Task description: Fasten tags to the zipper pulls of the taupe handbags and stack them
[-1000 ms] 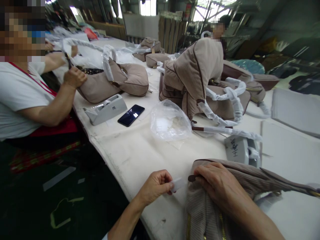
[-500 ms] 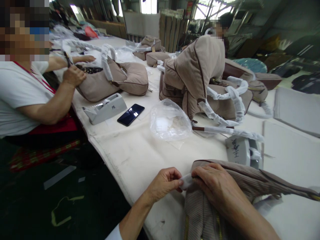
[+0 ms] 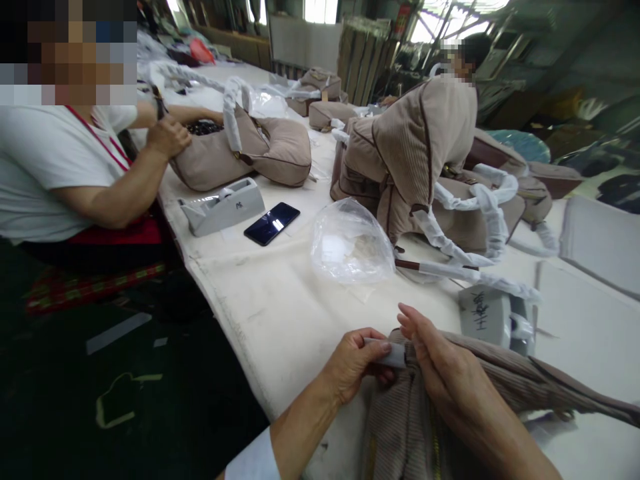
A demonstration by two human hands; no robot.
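Note:
A taupe corduroy bag (image 3: 505, 383) lies on the white table (image 3: 280, 307) right in front of me. My left hand (image 3: 357, 363) pinches a small white piece of wrapping (image 3: 391, 353) against the bag's near corner. My right hand (image 3: 440, 360) rests on the bag beside it, fingers pressed onto the same white piece and the bag's edge, with two fingertips lifted. A grey tape dispenser (image 3: 487, 317) stands just behind the bag.
A clear plastic bag (image 3: 350, 247) and a dark phone (image 3: 273, 223) lie mid-table, with a second tape dispenser (image 3: 223, 207). Several taupe bags with white-wrapped handles (image 3: 420, 160) are piled beyond. A person in a white shirt (image 3: 60, 167) works on a bag (image 3: 240, 157) at left; another person sits behind the pile.
My left hand brought the white piece from a gap beside the bag up to the bag's corner, where my right hand's fingers now meet it. The view shifted slightly.

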